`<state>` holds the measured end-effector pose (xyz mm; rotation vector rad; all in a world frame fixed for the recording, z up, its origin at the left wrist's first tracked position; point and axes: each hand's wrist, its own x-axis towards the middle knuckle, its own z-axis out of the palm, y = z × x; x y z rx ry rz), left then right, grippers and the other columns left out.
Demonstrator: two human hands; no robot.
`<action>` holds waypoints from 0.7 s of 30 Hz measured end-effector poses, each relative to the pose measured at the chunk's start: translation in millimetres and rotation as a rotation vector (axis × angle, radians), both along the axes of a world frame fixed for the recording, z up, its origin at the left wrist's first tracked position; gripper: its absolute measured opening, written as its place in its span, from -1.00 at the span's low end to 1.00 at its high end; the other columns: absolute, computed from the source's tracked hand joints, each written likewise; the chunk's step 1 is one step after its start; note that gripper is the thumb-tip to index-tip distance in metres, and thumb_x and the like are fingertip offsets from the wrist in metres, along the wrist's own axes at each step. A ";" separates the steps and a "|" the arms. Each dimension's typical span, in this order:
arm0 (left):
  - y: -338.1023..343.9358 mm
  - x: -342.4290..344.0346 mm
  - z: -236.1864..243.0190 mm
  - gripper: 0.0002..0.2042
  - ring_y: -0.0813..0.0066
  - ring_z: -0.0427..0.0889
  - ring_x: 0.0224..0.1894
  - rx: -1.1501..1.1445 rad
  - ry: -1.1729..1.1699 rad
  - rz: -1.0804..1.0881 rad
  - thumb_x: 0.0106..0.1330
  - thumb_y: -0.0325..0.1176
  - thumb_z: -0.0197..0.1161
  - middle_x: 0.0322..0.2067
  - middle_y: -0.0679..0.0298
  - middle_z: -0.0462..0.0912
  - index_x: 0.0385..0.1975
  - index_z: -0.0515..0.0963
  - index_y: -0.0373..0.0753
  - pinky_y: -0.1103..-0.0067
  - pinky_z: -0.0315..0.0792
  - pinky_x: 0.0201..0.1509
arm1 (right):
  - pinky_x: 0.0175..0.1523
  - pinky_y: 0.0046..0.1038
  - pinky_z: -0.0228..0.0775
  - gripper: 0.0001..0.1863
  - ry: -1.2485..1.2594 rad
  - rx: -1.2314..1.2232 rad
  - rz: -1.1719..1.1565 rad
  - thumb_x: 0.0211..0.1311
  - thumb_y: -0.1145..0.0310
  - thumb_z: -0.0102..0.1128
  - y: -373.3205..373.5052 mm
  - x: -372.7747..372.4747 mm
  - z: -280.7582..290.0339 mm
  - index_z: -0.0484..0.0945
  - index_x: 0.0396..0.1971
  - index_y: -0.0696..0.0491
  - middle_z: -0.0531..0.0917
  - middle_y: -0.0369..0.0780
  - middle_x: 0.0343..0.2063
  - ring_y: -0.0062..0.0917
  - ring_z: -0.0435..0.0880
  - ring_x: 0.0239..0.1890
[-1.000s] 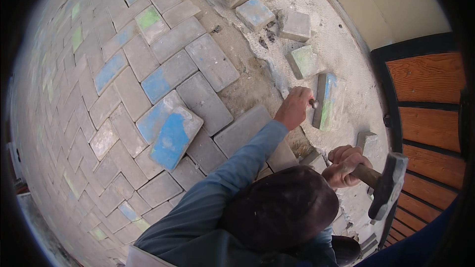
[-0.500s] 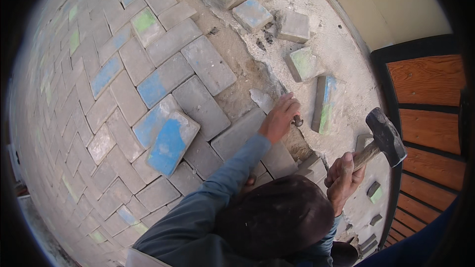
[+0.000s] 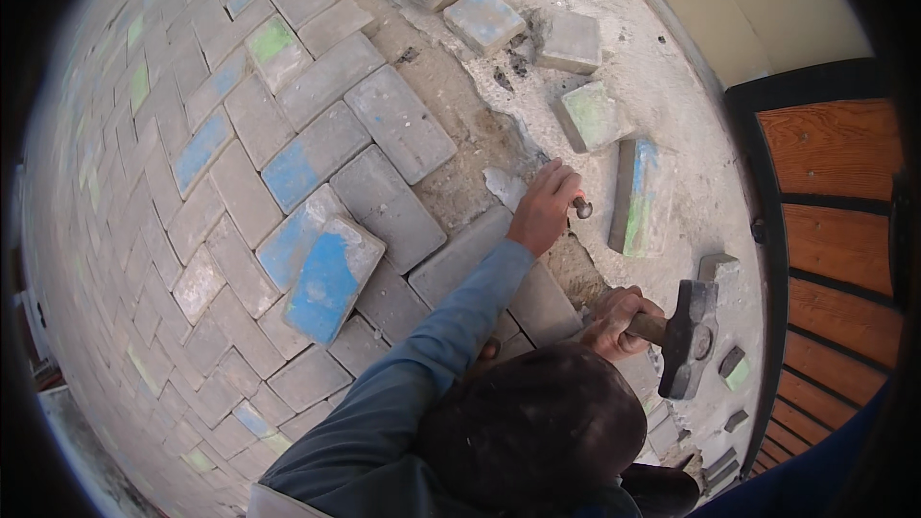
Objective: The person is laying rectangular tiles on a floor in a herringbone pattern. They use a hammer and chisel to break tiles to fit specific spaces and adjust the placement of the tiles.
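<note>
My left hand [image 3: 545, 203] is closed round a chisel [image 3: 582, 206]. Its round metal end sticks out on the right, with a touch of orange by the fingers. A pale flat blade [image 3: 503, 186] shows on the hand's other side, over the sandy gap along the paving edge; whether it touches the ground is hidden. Lower right, my right hand [image 3: 619, 323] grips a club hammer [image 3: 689, 339] by its wooden handle, the dark head held apart from the chisel. Grey paving blocks [image 3: 460, 254] lie below my left forearm. A dark rounded cloth-covered shape [image 3: 542, 417] hides part of both arms.
A blue-painted block [image 3: 334, 286] lies tilted on the laid paving. Several loose blocks, one with blue and green paint [image 3: 636, 200], rest on the rough concrete strip [image 3: 662, 96]. A dark-framed wooden panel gate [image 3: 835, 230] stands at the right, beside a cream wall [image 3: 748, 0].
My right hand has moved left and slightly down with the hammer, its head now lower and turned. My left hand has shifted slightly, and the chisel's round end sits a little higher.
</note>
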<state>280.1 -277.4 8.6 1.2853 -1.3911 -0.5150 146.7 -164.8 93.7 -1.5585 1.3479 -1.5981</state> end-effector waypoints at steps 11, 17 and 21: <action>1.3 12.8 -8.3 -0.71 -0.17 0.46 0.28 0.094 -0.052 -0.009 0.29 -0.59 0.24 0.06 0.04 0.56 0.01 0.49 -0.28 0.13 0.43 0.30 | -0.65 -0.57 0.10 -0.69 -0.281 0.141 0.007 0.53 0.24 0.14 -10.2 21.4 112.2 0.32 -0.42 0.04 0.30 -0.38 -0.70 -0.73 0.21 -0.73; 1.2 7.2 2.3 -0.80 -0.18 0.48 0.23 0.049 -0.040 0.069 0.33 -0.57 0.20 0.01 0.03 0.57 -0.07 0.49 -0.28 0.13 0.44 0.27 | -0.54 -0.45 0.37 -0.63 -0.244 -0.331 0.024 0.54 0.21 0.10 -33.9 40.1 78.5 0.28 -0.47 0.04 0.30 -0.32 -0.68 -0.59 0.30 -0.69; -13.3 17.0 6.8 -0.75 -0.08 0.50 0.19 0.134 -0.142 -0.149 0.26 -0.62 0.23 -0.04 0.02 0.57 -0.07 0.51 -0.28 0.19 0.43 0.23 | -0.28 -0.47 0.40 -0.82 0.354 0.477 0.166 0.48 0.34 0.22 -16.8 6.0 -33.6 0.46 -0.32 0.06 0.49 -0.29 -0.57 -0.60 0.44 -0.47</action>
